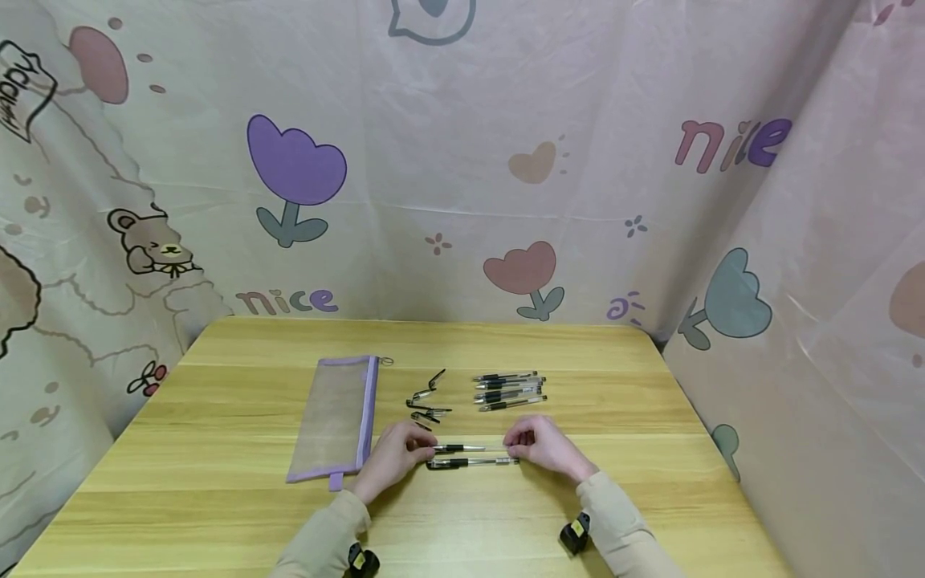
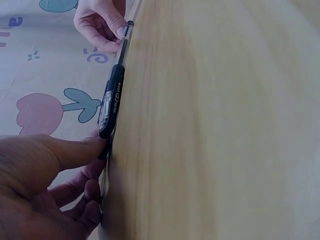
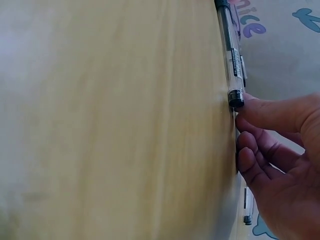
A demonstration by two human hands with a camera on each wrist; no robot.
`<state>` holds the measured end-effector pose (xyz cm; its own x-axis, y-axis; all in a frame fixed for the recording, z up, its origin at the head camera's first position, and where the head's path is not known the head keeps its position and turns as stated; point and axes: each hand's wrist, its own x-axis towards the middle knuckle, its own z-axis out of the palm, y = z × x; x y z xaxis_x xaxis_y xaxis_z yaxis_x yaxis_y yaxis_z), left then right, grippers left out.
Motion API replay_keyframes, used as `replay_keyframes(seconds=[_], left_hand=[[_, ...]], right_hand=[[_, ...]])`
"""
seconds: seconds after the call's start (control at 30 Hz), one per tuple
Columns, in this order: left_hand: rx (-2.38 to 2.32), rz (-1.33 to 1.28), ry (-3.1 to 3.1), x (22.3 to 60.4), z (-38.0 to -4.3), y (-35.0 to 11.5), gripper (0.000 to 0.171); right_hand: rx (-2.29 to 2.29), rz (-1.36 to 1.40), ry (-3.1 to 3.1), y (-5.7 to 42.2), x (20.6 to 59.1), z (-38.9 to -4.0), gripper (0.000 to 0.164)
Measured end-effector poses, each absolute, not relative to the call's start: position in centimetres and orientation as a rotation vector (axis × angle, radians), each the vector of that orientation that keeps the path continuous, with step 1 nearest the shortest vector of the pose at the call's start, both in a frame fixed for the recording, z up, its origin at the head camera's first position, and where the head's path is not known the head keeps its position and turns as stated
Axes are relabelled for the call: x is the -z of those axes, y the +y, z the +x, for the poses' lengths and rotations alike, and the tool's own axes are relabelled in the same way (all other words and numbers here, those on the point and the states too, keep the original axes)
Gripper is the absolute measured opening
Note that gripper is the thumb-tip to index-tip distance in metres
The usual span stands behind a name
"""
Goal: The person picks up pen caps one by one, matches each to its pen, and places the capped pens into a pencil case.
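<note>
The left hand (image 1: pixel 396 456) has its fingers bent and pinches the left end of a pen (image 1: pixel 454 448); the right hand (image 1: pixel 545 445), also nearly closed, pinches its right end. The pen is between them, over the near half of the desk (image 1: pixel 217 417). Just beside it, nearer to the person, lies a capped pen (image 1: pixel 473 462). Farther back lie several caps (image 1: pixel 422 395) and a group of pens (image 1: pixel 509 394).

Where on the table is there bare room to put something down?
On the table, bare wood lies left of the pouch and right of the pen row. The middle is crowded: pen caps, two pens, left hand, right hand.
</note>
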<state>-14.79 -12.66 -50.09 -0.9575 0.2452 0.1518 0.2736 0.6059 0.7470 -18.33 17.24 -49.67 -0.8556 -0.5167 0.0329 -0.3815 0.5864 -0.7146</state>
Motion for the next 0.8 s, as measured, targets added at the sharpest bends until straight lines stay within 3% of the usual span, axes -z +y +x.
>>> replay_keyframes(seconds=[0.8], left_hand=[[1.47,-0.342,-2.65,48.8,-14.5,-12.8,0.019]], right_hand=[[1.569,-0.485,2.655,18.4,50.1,-20.4,0.032]])
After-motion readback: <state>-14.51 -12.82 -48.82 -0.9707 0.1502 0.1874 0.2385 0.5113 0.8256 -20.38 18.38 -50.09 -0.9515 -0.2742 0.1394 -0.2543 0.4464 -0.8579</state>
